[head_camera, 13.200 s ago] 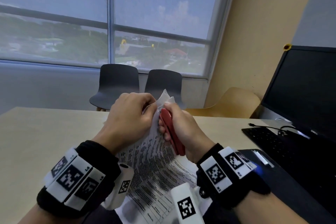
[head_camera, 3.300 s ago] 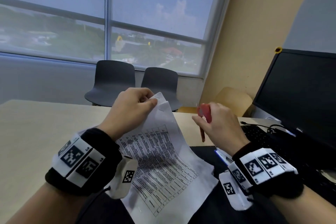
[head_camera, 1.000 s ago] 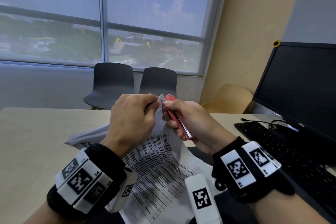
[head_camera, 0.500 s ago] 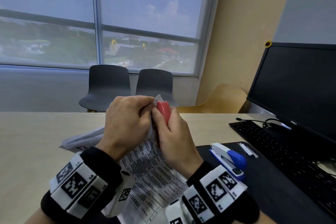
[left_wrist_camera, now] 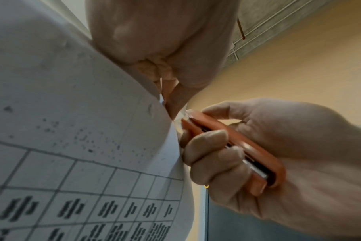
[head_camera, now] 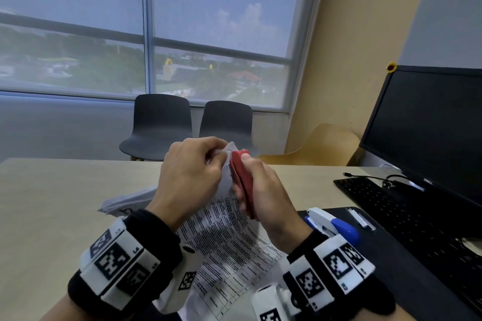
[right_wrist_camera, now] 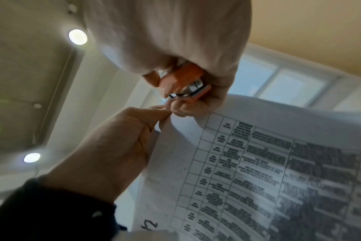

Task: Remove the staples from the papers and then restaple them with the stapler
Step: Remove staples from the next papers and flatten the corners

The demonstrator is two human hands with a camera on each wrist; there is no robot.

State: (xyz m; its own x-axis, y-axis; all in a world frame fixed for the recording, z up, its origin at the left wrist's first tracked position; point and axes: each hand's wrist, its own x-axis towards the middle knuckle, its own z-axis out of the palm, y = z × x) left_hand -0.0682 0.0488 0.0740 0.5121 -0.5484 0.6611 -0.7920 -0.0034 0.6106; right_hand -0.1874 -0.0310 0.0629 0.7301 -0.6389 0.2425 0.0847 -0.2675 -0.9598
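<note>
Red tool is coming back to the corner of the papers

The right hand [head_camera: 263, 187], which was away from the papers [head_camera: 229, 240] a few seconds ago, is now gripping the red staple remover [head_camera: 242, 180] with its tip touching the top corner, where the left hand [head_camera: 190, 172] is pinching the sheets. I judge another staple is being pulled, so restapling is not yet beginning. The stapler [head_camera: 331, 224] is lying just right of the papers on the surface [head_camera: 47, 203].

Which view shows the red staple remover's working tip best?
The left wrist view: the staple remover lies side-on, its tip at the paper corner. The right wrist view shows only its metal end past the right hand; the head view shows just its red back.
</note>
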